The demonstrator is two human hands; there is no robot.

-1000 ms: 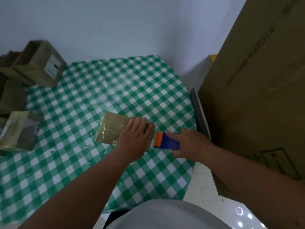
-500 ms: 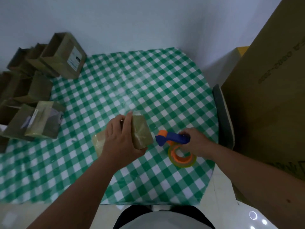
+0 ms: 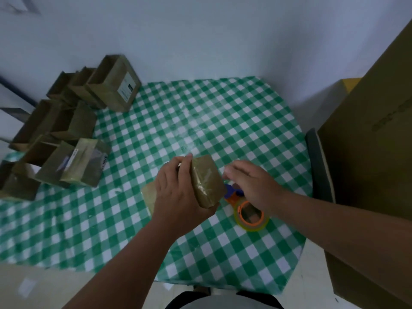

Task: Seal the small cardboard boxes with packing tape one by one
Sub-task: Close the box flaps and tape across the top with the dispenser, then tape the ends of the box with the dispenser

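Observation:
My left hand (image 3: 178, 192) grips a small brown cardboard box (image 3: 206, 181), tipped up above the green checked table (image 3: 200, 121); glossy tape shows on its upturned face. My right hand (image 3: 249, 181) hovers just right of the box with relaxed fingers, holding nothing, its fingertips near the box's top corner. Beneath that hand, the tape dispenser (image 3: 247, 210), blue and orange with a clear tape roll, lies on the table.
Several small brown boxes (image 3: 73, 139), some with open tops, are piled along the table's left side. A very large cardboard carton (image 3: 374, 157) stands at the right, with a dark chair back (image 3: 316, 161) between it and the table.
My right hand has let go of the tape dispenser, which now lies on the table, and has risen toward the box. My left hand has tipped the box further upright.

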